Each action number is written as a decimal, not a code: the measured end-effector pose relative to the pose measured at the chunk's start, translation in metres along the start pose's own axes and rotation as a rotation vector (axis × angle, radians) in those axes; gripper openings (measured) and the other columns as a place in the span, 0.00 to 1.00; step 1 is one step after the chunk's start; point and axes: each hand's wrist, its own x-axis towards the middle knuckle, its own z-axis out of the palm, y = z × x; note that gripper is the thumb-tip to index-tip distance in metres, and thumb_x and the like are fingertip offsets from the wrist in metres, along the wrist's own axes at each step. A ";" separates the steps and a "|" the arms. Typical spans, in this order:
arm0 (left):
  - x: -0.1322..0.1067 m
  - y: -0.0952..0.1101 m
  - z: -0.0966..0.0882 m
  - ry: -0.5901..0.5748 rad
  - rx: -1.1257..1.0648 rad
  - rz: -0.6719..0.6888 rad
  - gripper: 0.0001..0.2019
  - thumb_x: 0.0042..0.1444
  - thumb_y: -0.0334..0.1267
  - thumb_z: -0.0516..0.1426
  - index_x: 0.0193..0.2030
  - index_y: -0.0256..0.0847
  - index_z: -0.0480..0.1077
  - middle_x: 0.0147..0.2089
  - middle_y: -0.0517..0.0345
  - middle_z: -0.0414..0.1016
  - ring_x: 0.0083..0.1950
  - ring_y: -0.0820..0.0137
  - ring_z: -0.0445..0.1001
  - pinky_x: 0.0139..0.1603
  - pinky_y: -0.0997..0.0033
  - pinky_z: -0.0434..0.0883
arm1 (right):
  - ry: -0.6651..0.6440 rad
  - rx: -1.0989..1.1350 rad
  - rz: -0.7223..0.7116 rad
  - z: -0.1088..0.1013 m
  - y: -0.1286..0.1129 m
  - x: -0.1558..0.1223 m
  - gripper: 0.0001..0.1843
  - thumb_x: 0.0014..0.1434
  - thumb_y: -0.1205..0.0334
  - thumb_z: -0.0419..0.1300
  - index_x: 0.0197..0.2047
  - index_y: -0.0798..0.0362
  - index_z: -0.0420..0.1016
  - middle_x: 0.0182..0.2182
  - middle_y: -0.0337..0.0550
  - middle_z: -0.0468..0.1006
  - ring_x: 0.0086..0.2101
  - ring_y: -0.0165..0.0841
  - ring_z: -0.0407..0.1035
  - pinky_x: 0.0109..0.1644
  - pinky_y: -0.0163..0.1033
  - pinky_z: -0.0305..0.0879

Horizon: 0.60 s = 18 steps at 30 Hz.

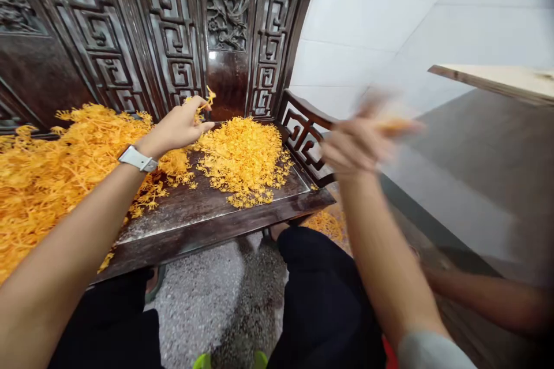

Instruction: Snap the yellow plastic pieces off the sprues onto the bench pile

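Observation:
My left hand point(184, 121), with a pale watch on its wrist, is closed on a thin, branched orange plastic piece point(210, 95) above the bench. Below and right of it lies a heap of small orange plastic pieces point(244, 155) with finger-like tips. A larger heap of longer branched orange pieces point(73, 167) spreads under and left of my left forearm. My right hand point(361, 141) is raised beyond the bench's right arm and smeared by motion. Its fingers look curled around something orange point(393, 125), whose shape is blurred.
The dark carved wooden bench point(186, 207) has a lattice back and a side arm point(307, 138). Orange bits point(326, 225) lie on the floor by its end. A wooden board point(497, 81) juts in at right. Another person's arm point(489, 300) shows at lower right.

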 end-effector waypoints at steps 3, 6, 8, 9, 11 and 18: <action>0.004 0.021 0.002 -0.037 -0.258 0.050 0.26 0.63 0.42 0.64 0.66 0.41 0.69 0.44 0.51 0.75 0.39 0.64 0.73 0.45 0.61 0.70 | 0.209 0.073 0.194 0.026 0.082 0.040 0.23 0.72 0.48 0.61 0.29 0.51 0.62 0.20 0.28 0.63 0.20 0.22 0.57 0.24 0.28 0.55; 0.003 0.032 0.002 -0.231 -0.550 0.099 0.35 0.61 0.37 0.65 0.74 0.44 0.61 0.52 0.46 0.78 0.41 0.64 0.74 0.44 0.63 0.71 | 0.316 0.125 0.353 0.042 0.133 0.046 0.14 0.66 0.60 0.66 0.32 0.51 0.66 0.25 0.35 0.71 0.23 0.26 0.64 0.27 0.31 0.63; 0.000 0.039 0.002 -0.349 -0.697 0.125 0.38 0.61 0.34 0.64 0.76 0.46 0.59 0.58 0.42 0.79 0.42 0.64 0.75 0.42 0.64 0.72 | 0.338 0.178 0.330 0.044 0.134 0.041 0.07 0.66 0.60 0.66 0.39 0.52 0.73 0.31 0.40 0.76 0.28 0.27 0.68 0.31 0.33 0.65; -0.001 0.043 0.003 -0.385 -0.743 0.136 0.39 0.60 0.33 0.64 0.77 0.46 0.59 0.61 0.40 0.78 0.42 0.64 0.75 0.42 0.64 0.72 | 0.322 0.193 0.283 0.045 0.127 0.039 0.08 0.66 0.57 0.66 0.43 0.52 0.75 0.33 0.41 0.77 0.29 0.28 0.69 0.32 0.34 0.66; -0.005 0.055 0.006 -0.432 -0.803 0.165 0.44 0.57 0.31 0.66 0.79 0.48 0.57 0.68 0.38 0.74 0.46 0.63 0.76 0.42 0.65 0.73 | 0.268 0.153 0.135 0.048 0.108 0.036 0.14 0.66 0.50 0.67 0.48 0.51 0.78 0.38 0.43 0.78 0.33 0.30 0.70 0.36 0.37 0.67; -0.017 0.096 0.018 -0.544 -1.050 0.290 0.56 0.49 0.28 0.70 0.83 0.51 0.49 0.50 0.51 0.77 0.44 0.64 0.78 0.39 0.67 0.75 | 0.186 -0.170 -0.250 0.064 0.079 0.030 0.40 0.50 0.46 0.78 0.62 0.44 0.70 0.60 0.48 0.74 0.58 0.43 0.70 0.65 0.54 0.70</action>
